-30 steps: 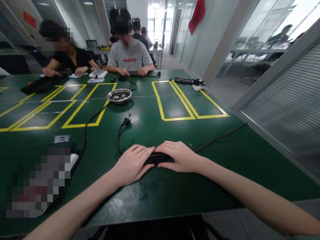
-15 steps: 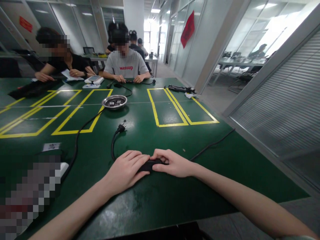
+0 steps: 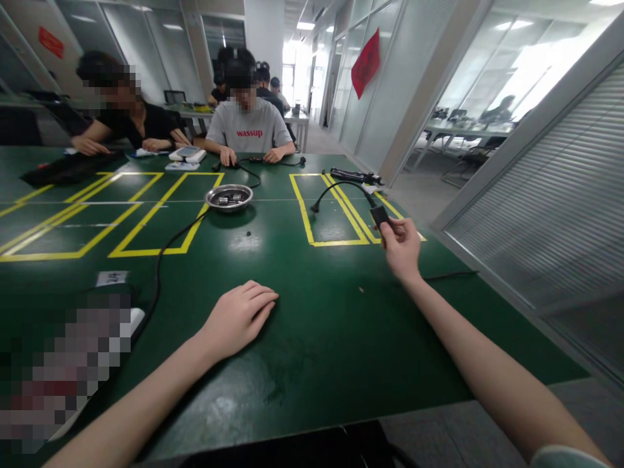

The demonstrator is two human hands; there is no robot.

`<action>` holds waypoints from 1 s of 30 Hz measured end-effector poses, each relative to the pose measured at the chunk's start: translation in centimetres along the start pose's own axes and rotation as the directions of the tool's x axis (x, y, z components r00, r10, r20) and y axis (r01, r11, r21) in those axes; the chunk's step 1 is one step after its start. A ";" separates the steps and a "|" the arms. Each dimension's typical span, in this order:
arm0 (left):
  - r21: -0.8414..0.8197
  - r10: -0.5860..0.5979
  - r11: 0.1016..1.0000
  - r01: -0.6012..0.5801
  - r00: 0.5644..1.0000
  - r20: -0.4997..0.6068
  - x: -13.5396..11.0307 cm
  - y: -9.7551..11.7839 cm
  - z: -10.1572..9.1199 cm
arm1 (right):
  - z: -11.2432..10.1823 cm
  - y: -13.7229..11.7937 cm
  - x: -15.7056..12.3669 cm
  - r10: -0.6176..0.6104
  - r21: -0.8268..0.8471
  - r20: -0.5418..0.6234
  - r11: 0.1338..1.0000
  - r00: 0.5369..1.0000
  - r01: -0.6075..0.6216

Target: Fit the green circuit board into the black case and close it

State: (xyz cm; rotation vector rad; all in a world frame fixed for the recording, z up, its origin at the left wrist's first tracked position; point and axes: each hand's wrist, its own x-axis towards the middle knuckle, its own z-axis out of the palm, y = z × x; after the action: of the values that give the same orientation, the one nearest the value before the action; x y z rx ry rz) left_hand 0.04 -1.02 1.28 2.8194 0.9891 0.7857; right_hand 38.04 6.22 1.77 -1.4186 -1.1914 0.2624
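My right hand [image 3: 402, 247] is stretched out to the right over the green table [image 3: 316, 325] and is closed on a small black adapter block [image 3: 381, 216]. Its black cord [image 3: 336, 188] arcs up and left in the air, ending in a plug near the yellow-taped rectangle [image 3: 336, 208]. My left hand [image 3: 238, 318] lies flat on the table near me, fingers together and extended, holding nothing.
A metal dish [image 3: 229, 197] with small parts sits mid-table. A black cable [image 3: 160, 260] runs from it toward a white power strip [image 3: 131, 320] at the left. Two people sit at the far side, hands on small items. A black tool [image 3: 353, 175] lies far right.
My right hand has lifted the black adapter from under both hands and carried it right and away, cord swinging along. My left hand stays on the table, now uncovered.
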 end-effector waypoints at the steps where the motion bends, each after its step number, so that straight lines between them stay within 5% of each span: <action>1: 0.007 -0.011 1.000 0.011 1.000 0.016 0.0 0.0 0.0 | -0.5 0.5 0.4 -0.064 -0.092 -0.038 0.994 0.997 0.060; 4: 0.023 -0.023 1.000 0.022 0.999 0.031 0.1 0.0 0.0 | -1.5 1.7 0.9 -0.149 -0.372 0.019 0.917 0.989 0.145; 10: -0.084 -0.128 0.989 0.125 0.991 -0.033 0.1 0.3 0.1 | -0.9 3.6 1.1 0.026 -0.653 0.160 0.753 0.987 0.086; 17: -0.170 -0.288 0.946 0.277 0.957 -0.042 0.1 0.0 0.1 | -1.4 4.3 1.9 0.156 -0.425 0.068 0.898 0.985 -0.113; 23: -0.170 -0.284 0.946 0.276 0.958 -0.026 0.3 -0.4 -0.1 | -1.8 5.1 2.6 0.313 -0.344 0.046 0.897 0.949 -0.279; 27: -0.175 -0.267 0.950 0.258 0.963 -0.032 0.4 -0.4 -0.3 | -1.8 5.3 2.6 0.304 -0.318 0.042 0.907 0.952 -0.276; 30: -0.175 -0.248 0.955 0.239 0.968 -0.035 0.4 -0.2 -0.5 | -1.8 5.2 2.3 0.194 -0.357 0.063 0.920 0.979 -0.160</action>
State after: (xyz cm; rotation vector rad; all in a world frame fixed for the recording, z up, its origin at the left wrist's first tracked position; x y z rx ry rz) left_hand -0.05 -0.62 1.86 2.4837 1.1877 0.8770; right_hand 42.99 8.06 -0.96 -1.8500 -1.2320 0.2551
